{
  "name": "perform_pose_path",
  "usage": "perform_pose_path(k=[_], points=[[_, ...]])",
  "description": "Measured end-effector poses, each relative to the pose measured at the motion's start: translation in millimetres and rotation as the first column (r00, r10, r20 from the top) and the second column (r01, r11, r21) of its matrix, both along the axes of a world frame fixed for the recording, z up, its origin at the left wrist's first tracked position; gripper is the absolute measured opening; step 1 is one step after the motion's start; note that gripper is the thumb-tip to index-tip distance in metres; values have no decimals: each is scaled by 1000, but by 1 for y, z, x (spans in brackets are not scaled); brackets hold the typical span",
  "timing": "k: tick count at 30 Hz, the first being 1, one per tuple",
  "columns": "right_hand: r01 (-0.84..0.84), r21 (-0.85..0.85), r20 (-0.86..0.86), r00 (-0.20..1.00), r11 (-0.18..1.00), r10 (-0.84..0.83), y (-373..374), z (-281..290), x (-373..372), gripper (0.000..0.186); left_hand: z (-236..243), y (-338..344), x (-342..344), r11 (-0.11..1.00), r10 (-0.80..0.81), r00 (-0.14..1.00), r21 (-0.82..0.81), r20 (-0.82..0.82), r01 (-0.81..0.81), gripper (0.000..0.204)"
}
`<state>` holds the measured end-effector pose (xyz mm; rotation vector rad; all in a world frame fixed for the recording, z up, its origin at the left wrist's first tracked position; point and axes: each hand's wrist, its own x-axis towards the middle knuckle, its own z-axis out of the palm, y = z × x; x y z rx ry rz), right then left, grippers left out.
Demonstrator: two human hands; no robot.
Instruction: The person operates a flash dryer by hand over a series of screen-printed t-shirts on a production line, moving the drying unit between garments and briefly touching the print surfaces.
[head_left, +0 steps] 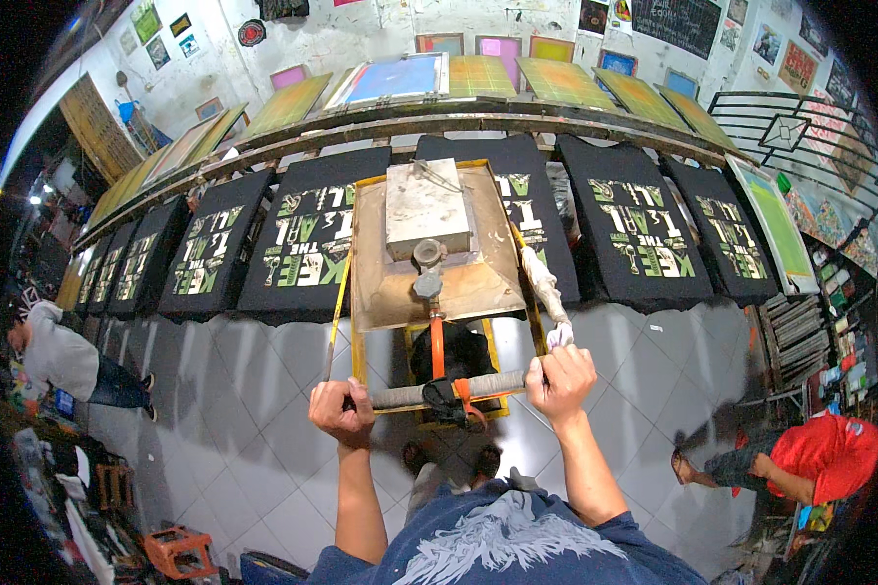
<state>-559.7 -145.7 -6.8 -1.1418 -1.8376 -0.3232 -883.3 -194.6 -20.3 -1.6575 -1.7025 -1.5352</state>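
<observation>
Head view, looking down along a long printing table: the person stands at the table's near edge with both arms extended forward. The left hand [341, 409] has its fingers curled tight around the left end of a wrapped horizontal handle bar [429, 394], and the right hand [560, 382] is likewise clamped on the bar's right end, knuckles up. The bar belongs to a yellow-framed printing screen [437, 244] that lies over one dark shirt on the table [361, 132]; a grey block [426, 207] rests on the screen's mesh, with an orange-handled piece [437, 346] running back toward the bar. A rag-wrapped stick [541, 283] hangs along the frame's right side. On either side, black shirts [307, 244] laid flat in a row already carry a pale green and white print, both left and right of the screen [644, 234]. In my judgement the run is well advanced: every shirt visible beside the frame is printed, and the one beneath the screen is hidden, so its state cannot be told. Spare screens [400, 78] lean along the wall behind. A person in grey [59, 356] stands at far left; a person in red [819, 453] crouches at lower right.
</observation>
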Motion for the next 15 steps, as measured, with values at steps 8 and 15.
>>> perform_pose_path(k=[8, 15], points=[[-65, -11, -31, 997, 998, 64, 1, -1, 4, 20, -4, 1, 0, 999, 25, 997, 40, -77, -22, 28], [-58, -8, -70, 996, 998, 57, 1, -1, 5, 17, -8, 2, -2, 998, 28, 997, 51, -75, -24, 30]])
